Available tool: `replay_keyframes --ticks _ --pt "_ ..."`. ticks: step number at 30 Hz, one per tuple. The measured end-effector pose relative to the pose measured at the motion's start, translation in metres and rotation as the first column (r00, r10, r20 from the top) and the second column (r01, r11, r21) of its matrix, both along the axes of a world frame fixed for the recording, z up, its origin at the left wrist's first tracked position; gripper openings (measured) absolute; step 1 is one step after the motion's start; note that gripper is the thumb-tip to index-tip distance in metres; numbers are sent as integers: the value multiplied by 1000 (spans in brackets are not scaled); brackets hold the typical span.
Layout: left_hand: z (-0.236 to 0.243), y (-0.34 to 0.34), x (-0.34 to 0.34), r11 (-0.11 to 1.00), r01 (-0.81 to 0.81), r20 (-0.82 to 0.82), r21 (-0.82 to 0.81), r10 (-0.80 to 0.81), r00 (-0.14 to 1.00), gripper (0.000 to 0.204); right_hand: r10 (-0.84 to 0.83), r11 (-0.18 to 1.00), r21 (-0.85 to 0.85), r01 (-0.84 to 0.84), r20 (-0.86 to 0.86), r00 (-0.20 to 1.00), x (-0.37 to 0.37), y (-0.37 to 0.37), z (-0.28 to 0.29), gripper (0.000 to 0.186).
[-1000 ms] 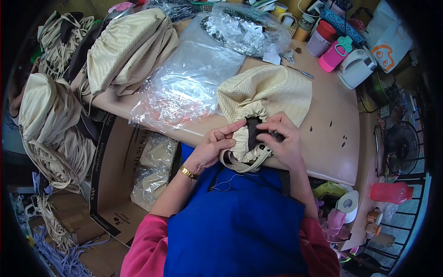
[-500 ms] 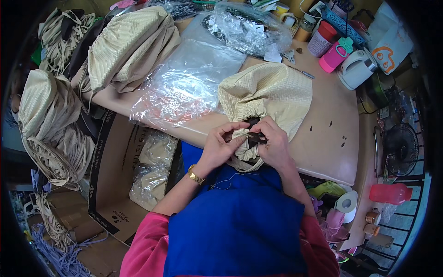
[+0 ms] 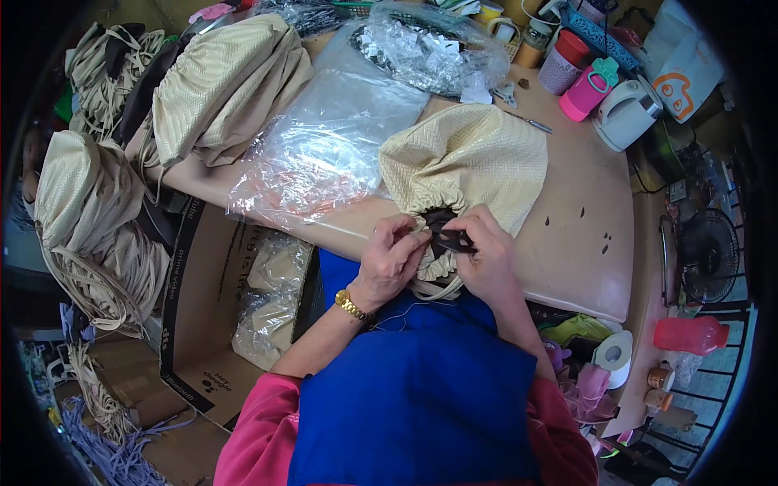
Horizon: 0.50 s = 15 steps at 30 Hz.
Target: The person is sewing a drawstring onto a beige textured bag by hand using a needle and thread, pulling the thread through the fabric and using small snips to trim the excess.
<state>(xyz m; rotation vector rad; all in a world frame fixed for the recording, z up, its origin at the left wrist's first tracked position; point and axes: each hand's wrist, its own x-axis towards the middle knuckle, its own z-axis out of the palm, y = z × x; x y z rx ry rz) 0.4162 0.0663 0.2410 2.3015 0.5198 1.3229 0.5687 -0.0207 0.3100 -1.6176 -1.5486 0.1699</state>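
Note:
A cream woven drawstring bag (image 3: 474,158) lies on the beige table (image 3: 583,243) with its gathered mouth toward me. My left hand (image 3: 393,255) pinches the gathered cream rim of the bag. My right hand (image 3: 486,255) grips a dark brown strap piece (image 3: 447,237) at the bag's mouth. The two hands nearly touch over the table's near edge. A cream cord loop (image 3: 433,287) hangs under them.
Clear plastic bags (image 3: 324,154) lie left of the woven bag. More cream bags (image 3: 219,89) are piled at the far left and on a stack (image 3: 81,211) beside an open cardboard box (image 3: 219,308). Cups, a pink bottle (image 3: 585,91) and a white appliance (image 3: 628,113) stand at the far right.
Both hands have shifted slightly lower and closer together on the bag's mouth; the dark strap piece is now more covered by the fingers.

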Motion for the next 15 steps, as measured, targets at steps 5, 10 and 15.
replay_keyframes --ticks 5,10,15 --pt "-3 -4 -4 998 -32 19 -48 33 999 23 -75 997 2 78 304 950 3 -16 -1 31" --pt "-3 -12 -2 980 -38 58 -194 50 997 19 -71 994 103 30 423 903 3 -15 -20 33" --pt "3 -13 0 986 -53 44 -161 61 997 17 -62 994 110 21 384 921 5 -11 -21 31"
